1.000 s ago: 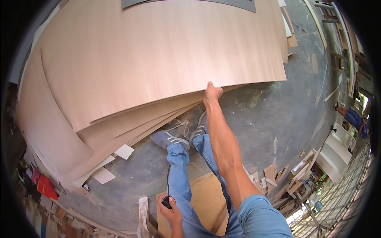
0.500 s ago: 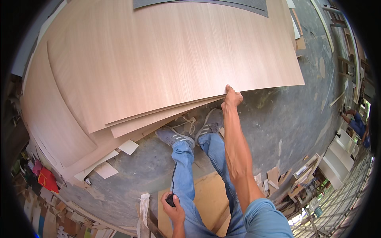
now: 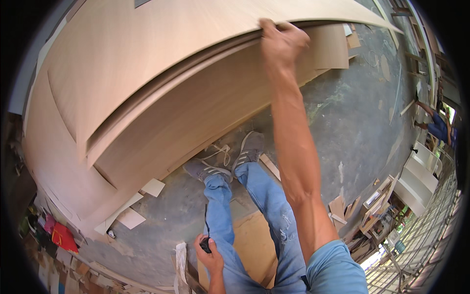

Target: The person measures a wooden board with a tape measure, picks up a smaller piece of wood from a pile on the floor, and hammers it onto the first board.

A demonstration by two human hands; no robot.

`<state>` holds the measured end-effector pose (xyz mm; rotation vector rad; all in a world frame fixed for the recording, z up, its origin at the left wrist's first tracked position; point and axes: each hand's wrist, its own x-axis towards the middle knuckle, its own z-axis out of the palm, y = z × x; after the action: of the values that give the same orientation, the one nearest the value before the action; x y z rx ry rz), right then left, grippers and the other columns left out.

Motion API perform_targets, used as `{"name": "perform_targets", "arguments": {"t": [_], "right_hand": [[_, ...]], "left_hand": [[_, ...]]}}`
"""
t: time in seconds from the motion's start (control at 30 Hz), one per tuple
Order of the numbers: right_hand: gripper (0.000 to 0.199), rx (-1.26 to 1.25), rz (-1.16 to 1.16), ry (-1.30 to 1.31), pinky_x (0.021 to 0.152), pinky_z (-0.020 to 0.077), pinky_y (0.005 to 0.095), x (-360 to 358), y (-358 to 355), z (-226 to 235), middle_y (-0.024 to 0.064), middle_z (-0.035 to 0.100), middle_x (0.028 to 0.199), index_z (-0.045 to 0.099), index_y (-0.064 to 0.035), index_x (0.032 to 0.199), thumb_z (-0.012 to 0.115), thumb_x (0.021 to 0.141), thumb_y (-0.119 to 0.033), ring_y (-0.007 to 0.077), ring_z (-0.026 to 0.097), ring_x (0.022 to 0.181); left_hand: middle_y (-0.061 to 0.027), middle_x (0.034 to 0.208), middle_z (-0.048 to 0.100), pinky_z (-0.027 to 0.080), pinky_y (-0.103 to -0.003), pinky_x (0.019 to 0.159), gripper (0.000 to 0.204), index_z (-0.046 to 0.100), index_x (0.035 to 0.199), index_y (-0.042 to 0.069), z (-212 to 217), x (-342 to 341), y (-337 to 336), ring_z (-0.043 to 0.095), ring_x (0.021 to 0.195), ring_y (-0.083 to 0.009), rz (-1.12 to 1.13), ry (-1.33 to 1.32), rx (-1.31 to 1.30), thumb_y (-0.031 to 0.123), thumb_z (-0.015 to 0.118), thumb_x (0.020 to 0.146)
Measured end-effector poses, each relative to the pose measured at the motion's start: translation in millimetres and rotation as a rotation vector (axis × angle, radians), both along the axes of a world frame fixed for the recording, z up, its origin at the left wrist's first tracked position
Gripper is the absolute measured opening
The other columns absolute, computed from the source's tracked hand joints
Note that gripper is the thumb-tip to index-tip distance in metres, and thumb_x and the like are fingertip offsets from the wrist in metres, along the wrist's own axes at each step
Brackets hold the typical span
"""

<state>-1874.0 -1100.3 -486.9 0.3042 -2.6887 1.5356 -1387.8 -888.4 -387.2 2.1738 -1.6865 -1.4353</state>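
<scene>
Gripping pale sheet [image 3: 196, 24], far side cropped

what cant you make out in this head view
All in the head view:
Right hand: blurred, some fingertips hidden, seemingly beneath the wood-grain sheet.
Black object: partly covered by the left hand, kind unclear.
Wood-grain sheet's far edge: cut off by the picture's top edge.
Person at the right rim: too small to tell what they're doing.

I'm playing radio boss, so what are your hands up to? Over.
Right hand gripping wood-grain sheet, edge raised above lower sheets. Left hand holding black object. Pale offcuts on floor, near shoes.
</scene>
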Motion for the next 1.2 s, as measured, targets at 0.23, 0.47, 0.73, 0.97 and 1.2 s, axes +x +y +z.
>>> {"name": "perform_targets", "arguments": {"t": [0.23,0.47,0.73,0.97,1.2], "right_hand": [[0.026,-0.043,0.074,-0.030,0.056,0.0491,0.0455,15.2,-66.9,25.4,0.0199,0.055,0.050,0.054,0.0039,0.050,0.067,0.064,-0.014,0.0327,0.060,0.048],[0.030,0.001,0.032,-0.401,0.060,0.0500,0.0431,58.1,-55.4,-91.5,0.0214,0.060,0.058,0.058,0.0080,0.058,0.073,0.068,-0.017,0.0277,0.063,0.055],[0.010,0.049,0.156,-0.861,0.074,0.0512,0.0341,87.3,32.3,-211.3,0.0112,0.070,0.076,0.071,-0.0012,0.074,0.065,0.077,-0.009,0.0186,0.066,0.078],[0.020,-0.097,-0.752,-0.616,0.073,0.0515,0.0342,-3.0,120.8,-276.3,0.0164,0.066,0.091,0.063,0.0028,0.097,0.060,0.080,-0.007,0.0234,0.063,0.087],[0.020,-0.598,-0.735,-0.915,0.057,0.0430,0.0274,-46.0,140.2,-273.5,0.0018,0.052,0.071,0.059,-0.0055,0.091,0.066,0.087,-0.024,0.0147,0.051,0.064]], "left_hand": [[-0.0131,0.093,0.062,0.047,-0.034,0.080,0.032,0.054,0.115,-0.001,-3.2,-3.8,-1.7,0.059,0.084,-0.0234,0.009,0.016,0.049,0.006,0.060,0.085],[-0.0116,0.090,0.061,0.046,-0.032,0.079,0.031,0.052,0.116,-0.002,-5.7,-7.6,-8.7,0.057,0.083,-0.0205,-0.023,-0.006,0.030,0.004,0.057,0.085],[-0.0094,0.091,0.057,0.043,-0.028,0.080,0.032,0.048,0.118,-0.002,-5.7,-24.5,-31.8,0.052,0.083,-0.0169,-0.019,-0.079,0.001,0.009,0.056,0.088],[-0.0096,0.093,0.057,0.043,-0.028,0.082,0.032,0.046,0.119,-0.001,-7.7,-30.2,-28.0,0.052,0.086,-0.0173,-0.030,-0.099,0.039,0.009,0.055,0.090],[-0.0103,0.095,0.057,0.043,-0.028,0.083,0.031,0.046,0.119,-0.001,-6.5,-37.1,-30.4,0.053,0.088,-0.0171,-0.042,-0.096,0.057,0.008,0.054,0.090]]}}
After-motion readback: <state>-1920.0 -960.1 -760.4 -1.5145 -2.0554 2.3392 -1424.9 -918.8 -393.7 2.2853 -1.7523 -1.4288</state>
